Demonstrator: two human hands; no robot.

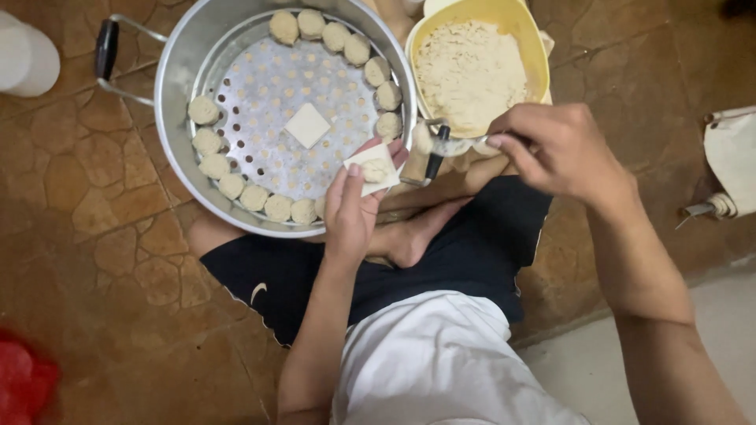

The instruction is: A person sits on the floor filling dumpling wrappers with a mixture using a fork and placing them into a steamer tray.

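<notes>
My left hand [352, 206] holds a square white wrapper [372, 168] flat on its fingers, with a small lump of pale filling on it, just over the near rim of the metal steamer pot [178, 72]. My right hand [556, 148] grips a spoon [455, 145] at the near edge of the yellow bowl [539, 53], which is full of pale minced filling. Several round filled dumplings [254, 197] line the edge of the perforated steamer tray, and one loose white wrapper [306, 125] lies at its centre.
I sit cross-legged on a brown stone-patterned floor, my bare foot [417, 234] under the pot's edge. A white container [27, 57] stands at the far left, something red [24, 378] lies at the lower left, and a white object [732, 161] sits at the right edge.
</notes>
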